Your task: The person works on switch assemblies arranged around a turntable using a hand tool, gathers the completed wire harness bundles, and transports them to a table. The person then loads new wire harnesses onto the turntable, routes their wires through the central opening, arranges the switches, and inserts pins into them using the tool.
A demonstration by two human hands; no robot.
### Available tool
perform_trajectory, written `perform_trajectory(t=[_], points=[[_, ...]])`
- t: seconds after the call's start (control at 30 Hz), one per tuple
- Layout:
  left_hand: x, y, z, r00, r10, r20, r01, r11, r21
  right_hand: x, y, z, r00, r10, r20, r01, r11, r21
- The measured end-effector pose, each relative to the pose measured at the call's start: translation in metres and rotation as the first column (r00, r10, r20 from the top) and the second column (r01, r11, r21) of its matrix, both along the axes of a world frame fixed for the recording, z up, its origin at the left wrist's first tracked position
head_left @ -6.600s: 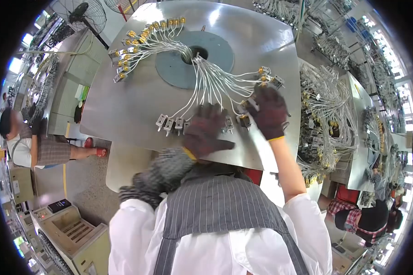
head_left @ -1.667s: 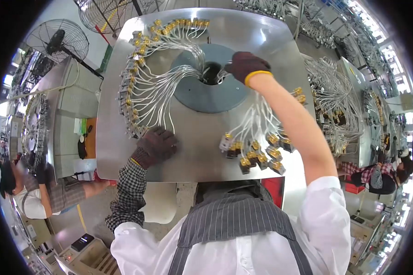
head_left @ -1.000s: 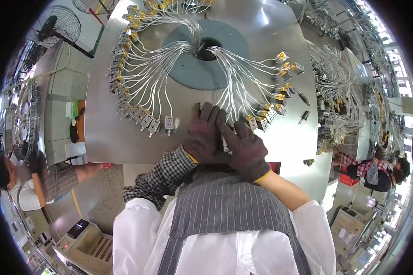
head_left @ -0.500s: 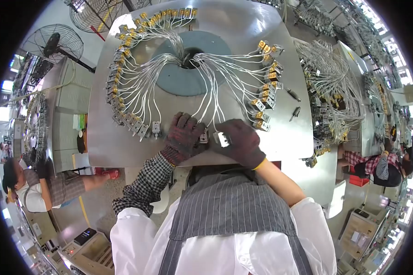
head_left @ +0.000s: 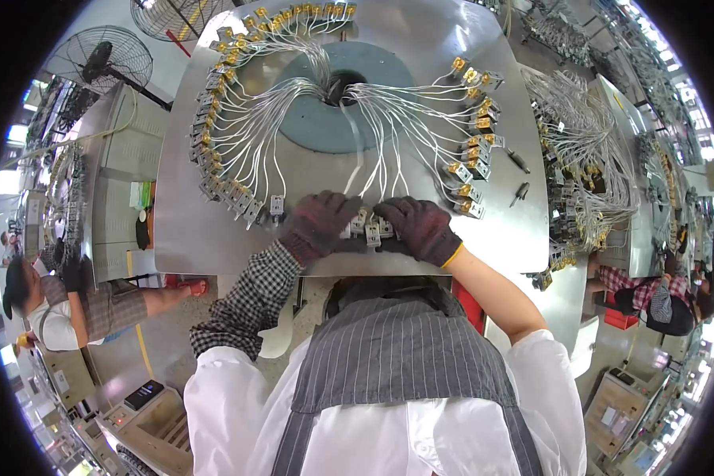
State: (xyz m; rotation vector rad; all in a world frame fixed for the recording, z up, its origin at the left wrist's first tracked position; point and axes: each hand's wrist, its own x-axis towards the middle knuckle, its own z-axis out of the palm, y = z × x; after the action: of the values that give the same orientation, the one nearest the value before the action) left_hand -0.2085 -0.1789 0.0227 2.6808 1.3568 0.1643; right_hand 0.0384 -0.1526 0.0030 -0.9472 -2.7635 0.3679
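Both my hands wear dark red-black gloves near the front edge of the metal table (head_left: 214, 246). My left hand (head_left: 320, 225) has its fingers bent against the left side of a small group of metal connectors (head_left: 373, 228). My right hand (head_left: 417, 228) closes on the group's right side. White cables (head_left: 382, 151) run from these connectors to the hole of the round grey disc (head_left: 293, 127). More connectors fan out in an arc on the left (head_left: 206, 151) and in a column on the right (head_left: 480, 143). Fingertips partly hide the held pieces.
Two small dark tools (head_left: 519, 162) lie right of the connector column. Beyond the right edge hangs a large bundle of cables (head_left: 587, 159). A standing fan (head_left: 99, 62) is at the upper left. One person sits at the left (head_left: 55, 309), another at the right (head_left: 666, 293).
The left arc of cables was added since the oldest frame. Lately, the right connectors were spread into a column, and my hands came together around several connectors at the front.
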Motion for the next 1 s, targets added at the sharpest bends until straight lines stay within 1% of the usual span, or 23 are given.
perform_trajectory(t=[0.07,0.1,0.13,0.17,0.2,0.27,0.33,0.37,0.4,0.43,0.47,0.5,0.53,0.6,0.63,0.67,0.73,0.8,0.87,0.9,0.93,0.97,1.0], points=[[0.000,-0.001,0.003,0.951,0.300,-0.076,-0.309,0.925,-0.219,0.003,0.012,0.000,0.995,0.030,0.100,-0.025,0.998,-0.050],[-0.002,-0.003,-0.004,0.951,0.300,-0.077,-0.310,0.925,-0.222,0.004,0.012,-0.001,0.998,0.033,0.056,-0.031,0.999,-0.036],[-0.002,-0.008,-0.018,0.979,0.182,0.088,-0.175,0.982,-0.076,0.003,0.008,-0.003,0.997,0.040,0.060,-0.037,0.998,-0.043],[0.000,-0.010,-0.018,0.972,0.040,0.231,-0.063,0.993,0.096,-0.004,0.005,0.002,0.999,0.035,0.022,-0.036,0.999,0.027],[0.005,-0.013,-0.020,0.971,0.051,0.234,-0.073,0.993,0.088,-0.009,0.001,0.004,0.999,0.032,-0.019,-0.030,0.995,0.093],[0.020,-0.016,-0.019,0.976,0.133,0.174,-0.134,0.991,-0.007,-0.014,0.005,0.003,0.999,0.015,-0.048,-0.013,0.998,0.053],[0.014,-0.012,-0.025,0.979,0.172,0.110,-0.176,0.984,0.031,-0.018,0.011,0.010,0.995,-0.095,-0.019,0.089,0.975,-0.203],[0.006,-0.007,-0.018,0.976,0.171,0.131,-0.161,0.983,-0.085,-0.024,0.015,0.006,0.986,-0.120,-0.115,0.080,0.948,-0.309],[0.000,-0.003,-0.014,0.973,0.169,0.156,-0.138,0.971,-0.194,-0.030,0.011,0.008,0.986,-0.124,-0.110,0.085,0.949,-0.304],[-0.005,-0.002,-0.014,0.973,0.163,0.164,-0.132,0.974,-0.183,-0.037,0.007,0.011,0.989,-0.132,-0.065,0.101,0.932,-0.349],[-0.010,-0.003,-0.014,0.985,0.159,0.073,-0.139,0.965,-0.223,-0.043,0.004,0.014,0.990,-0.139,-0.021,0.120,0.913,-0.389],[-0.014,-0.005,-0.013,0.989,0.147,-0.022,-0.147,0.953,-0.266,-0.050,0.003,0.038,0.984,-0.125,0.130,0.171,0.875,-0.454],[-0.018,-0.007,-0.010,0.991,0.135,-0.021,-0.136,0.957,-0.257,-0.044,0.004,0.040,0.982,-0.138,0.129,0.181,0.877,-0.445],[-0.020,-0.005,0.011,0.998,0.000,-0.070,-0.010,0.991,-0.134,-0.025,0.011,0.045,0.998,0.029,-0.052,-0.047,0.914,-0.402],[-0.020,-0.002,0.026,0.993,-0.010,-0.120,-0.009,0.988,-0.153,-0.007,0.032,0.045,0.979,0.011,-0.205,-0.047,0.983,-0.176],[-0.013,-0.003,0.040,0.993,-0.010,-0.114,-0.007,0.989,-0.149,0.017,0.065,0.045,0.936,0.033,-0.351,-0.015,0.998,0.055],[0.007,-0.014,0.059,0.979,0.198,-0.048,-0.194,0.979,0.067,0.074,0.117,0.048,0.952,-0.255,-0.166,0.301,0.876,0.378],[0.052,-0.022,0.039,0.956,0.190,0.223,-0.219,0.969,0.113,0.103,0.117,0.027,0.961,-0.249,-0.119,0.275,0.899,0.342],[0.108,-0.026,0.031,0.957,0.264,0.124,-0.269,0.963,0.023,0.102,0.105,0.028,0.960,-0.278,-0.012,0.270,0.921,0.281],[0.125,-0.026,0.026,0.954,0.273,0.121,-0.276,0.961,0.009,0.097,0.090,0.032,0.966,-0.258,-0.014,0.253,0.937,0.241],[0.140,-0.021,0.023,0.946,0.319,0.051,-0.314,0.946,-0.079,0.096,0.080,0.035,0.972,-0.235,-0.022,0.234,0.950,0.206],[0.146,-0.020,0.018,0.934,0.357,-0.023,-0.356,0.920,-0.166,0.097,0.072,0.036,0.985,-0.168,-0.039,0.172,0.975,0.141],[0.146,-0.025,0.009,0.929,0.369,-0.030,-0.369,0.913,-0.174,0.096,0.066,0.036,0.996,-0.088,-0.006,0.089,0.990,0.105]])
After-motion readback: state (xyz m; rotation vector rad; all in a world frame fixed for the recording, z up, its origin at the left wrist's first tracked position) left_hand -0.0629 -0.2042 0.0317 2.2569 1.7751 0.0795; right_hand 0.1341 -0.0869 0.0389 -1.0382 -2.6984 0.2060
